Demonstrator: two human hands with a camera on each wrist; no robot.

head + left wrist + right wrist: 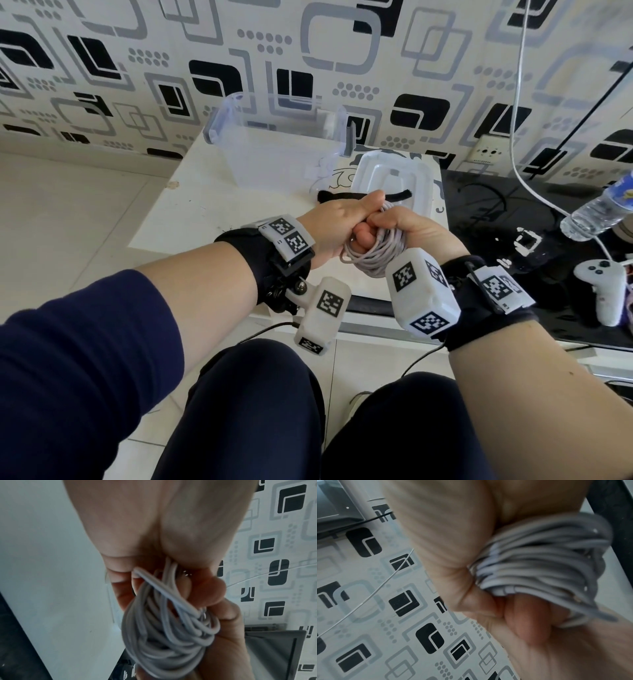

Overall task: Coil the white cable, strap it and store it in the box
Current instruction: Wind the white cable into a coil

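The white cable (375,253) is wound into a bundle of several loops and held above the near edge of the white table (191,219). My left hand (342,222) grips the top of the coil, its fingers curled round the loops (164,628). My right hand (411,233) clasps the same coil from the right, with the strands (539,566) passing through its fist. A black strap (346,196) lies on the table just beyond my hands. The clear plastic box (274,140) stands open at the back of the table, and its lid (394,178) lies flat to the right of it.
A black glass surface (496,219) adjoins the table on the right, carrying a water bottle (596,209), a white controller (603,291) and dark wires. A thin white wire (517,102) hangs down the patterned wall. My knees are below the table edge.
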